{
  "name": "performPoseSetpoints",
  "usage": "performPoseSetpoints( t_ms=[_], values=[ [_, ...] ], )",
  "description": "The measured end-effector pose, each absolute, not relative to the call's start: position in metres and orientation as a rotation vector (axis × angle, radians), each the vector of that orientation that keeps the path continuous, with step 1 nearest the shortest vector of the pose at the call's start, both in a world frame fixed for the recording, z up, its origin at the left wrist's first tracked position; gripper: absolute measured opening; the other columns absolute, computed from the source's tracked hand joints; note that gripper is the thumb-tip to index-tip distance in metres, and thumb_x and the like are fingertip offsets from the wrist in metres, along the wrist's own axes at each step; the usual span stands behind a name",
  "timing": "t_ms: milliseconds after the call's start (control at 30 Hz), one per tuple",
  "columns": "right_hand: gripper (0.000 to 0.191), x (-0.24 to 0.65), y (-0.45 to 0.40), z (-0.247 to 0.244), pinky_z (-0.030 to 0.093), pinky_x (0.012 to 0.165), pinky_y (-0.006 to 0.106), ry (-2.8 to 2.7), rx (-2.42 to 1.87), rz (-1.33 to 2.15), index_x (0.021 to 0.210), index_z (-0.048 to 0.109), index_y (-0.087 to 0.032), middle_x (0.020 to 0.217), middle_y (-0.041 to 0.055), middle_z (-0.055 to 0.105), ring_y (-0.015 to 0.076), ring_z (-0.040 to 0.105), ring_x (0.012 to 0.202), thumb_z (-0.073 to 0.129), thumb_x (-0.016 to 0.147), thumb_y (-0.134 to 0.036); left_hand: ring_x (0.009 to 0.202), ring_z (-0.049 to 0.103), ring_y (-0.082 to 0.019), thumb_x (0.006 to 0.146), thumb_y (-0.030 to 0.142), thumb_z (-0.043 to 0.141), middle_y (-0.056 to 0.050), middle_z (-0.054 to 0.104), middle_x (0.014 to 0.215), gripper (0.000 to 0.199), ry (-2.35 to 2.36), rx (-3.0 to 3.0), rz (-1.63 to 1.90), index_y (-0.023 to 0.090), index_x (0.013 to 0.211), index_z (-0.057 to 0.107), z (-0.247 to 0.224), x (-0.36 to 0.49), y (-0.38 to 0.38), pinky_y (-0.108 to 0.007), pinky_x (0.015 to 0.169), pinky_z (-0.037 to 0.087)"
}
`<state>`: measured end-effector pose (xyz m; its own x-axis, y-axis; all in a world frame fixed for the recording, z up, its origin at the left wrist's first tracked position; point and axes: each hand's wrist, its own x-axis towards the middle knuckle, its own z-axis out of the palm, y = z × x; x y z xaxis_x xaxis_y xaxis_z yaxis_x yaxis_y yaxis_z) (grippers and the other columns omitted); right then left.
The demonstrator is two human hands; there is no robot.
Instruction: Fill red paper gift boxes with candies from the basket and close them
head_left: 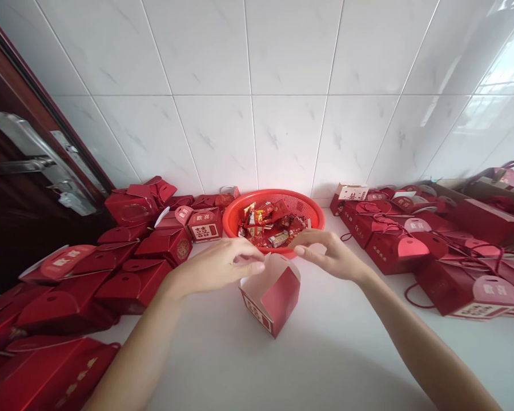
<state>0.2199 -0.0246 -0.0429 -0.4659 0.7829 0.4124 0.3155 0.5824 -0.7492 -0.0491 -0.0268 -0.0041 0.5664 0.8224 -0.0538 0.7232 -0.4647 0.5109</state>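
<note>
- Noted at far left, beyond the table: a dark red-brown door (8, 240) with a metal handle (43, 162).
- Found from the left edge up to the rear left corner of the white table (223, 365): a crowd of red boxes (81, 308), mostly with tops folded over, packed close together.
- Observed left of centre: the left hand (216, 262), fingers bent, thumb set apart with a gap showing, nothing visible in its grasp. Positioned at the left rear of the open box's rim; contact not possible to confirm.
- Located midway along the rear edge, near the tiled wall (291, 131): a red-orange basket (314, 216), holding wrapped sweets (261, 217).
- Located just in front of the basket: the open box (282, 297), upright on the table, top unfolded, pale interior exposed, printed panel turned toward the front left. Set between the two hands and below both.
- Observed right of centre: the right hand (332, 254), loosely curved, thumb parted from the fingers, nothing visible in its grasp. Poised by the basket's front rim, at the right rear of the open box; contact likewise unclear.
- Found from the rear edge along the right side: more red boxes (398, 245), several with dark red cord handles.
</note>
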Motion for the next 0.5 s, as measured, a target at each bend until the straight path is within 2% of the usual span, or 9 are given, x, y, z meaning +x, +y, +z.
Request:
performPoseSetpoints(
  t_ms=[133,200,267,367,433,500],
  values=[
    [0.034,0.222,0.008,-0.044,0.055,0.073,0.033,-1.853,-0.927,0.778,0.084,0.076,-0.020,0.084,0.0058,0.076,0.0212,0.068,0.078,0.068,0.087,-0.053,0.107,0.068,-0.023,0.091,0.054,0.054,-0.002,0.076,0.114,0.040,1.307,2.282,0.490,0.025,0.108,0.075,0.000,-0.053,0.006,-0.029,0.093,0.050],
    [0.036,0.219,0.029,-0.052,0.056,0.072,0.034,-1.705,-0.948,0.844,0.079,0.074,-0.019,0.080,0.0063,0.075,0.0217,0.068,0.076,0.071,0.081,-0.055,0.106,0.067,-0.025,0.090,0.049,0.053,-0.004,0.076,0.114,0.039,1.361,2.315,0.417,0.022,0.108,0.075,-0.001,-0.050,0.035,-0.029,0.090,0.050],
    [0.037,0.215,0.047,-0.061,0.057,0.072,0.035,-1.539,-0.988,0.887,0.072,0.071,-0.019,0.076,0.0063,0.073,0.0218,0.069,0.073,0.074,0.075,-0.056,0.105,0.067,-0.025,0.089,0.045,0.052,-0.007,0.074,0.121,0.042,1.373,2.356,0.190,0.020,0.117,0.072,-0.006,-0.042,0.066,-0.028,0.086,0.050],
    [0.037,0.209,0.064,-0.074,0.056,0.065,0.034,-1.465,-1.024,0.877,0.069,0.066,-0.020,0.070,0.0058,0.072,0.0201,0.067,0.065,0.070,0.076,-0.055,0.100,0.068,-0.025,0.079,0.037,0.064,-0.008,0.076,0.113,0.040,1.325,2.380,0.011,0.020,0.113,0.074,-0.019,-0.022,0.104,-0.026,0.081,0.050],
    [0.034,0.207,0.068,-0.080,0.055,0.063,0.033,-1.469,-1.036,0.863,0.068,0.065,-0.020,0.069,0.0055,0.071,0.0191,0.066,0.062,0.069,0.077,-0.052,0.104,0.067,-0.026,0.066,0.032,0.075,-0.007,0.075,0.118,0.048,1.269,2.411,-0.077,0.023,0.113,0.074,-0.031,-0.008,0.119,-0.027,0.084,0.050],
    [0.031,0.208,0.069,-0.083,0.054,0.062,0.032,-1.485,-1.045,0.854,0.067,0.066,-0.020,0.069,0.0052,0.071,0.0186,0.065,0.061,0.069,0.076,-0.049,0.095,0.069,-0.027,0.055,0.031,0.081,-0.008,0.075,0.114,0.055,1.227,2.428,-0.170,0.026,0.110,0.076,-0.043,0.003,0.128,-0.030,0.080,0.052]
  ],
)
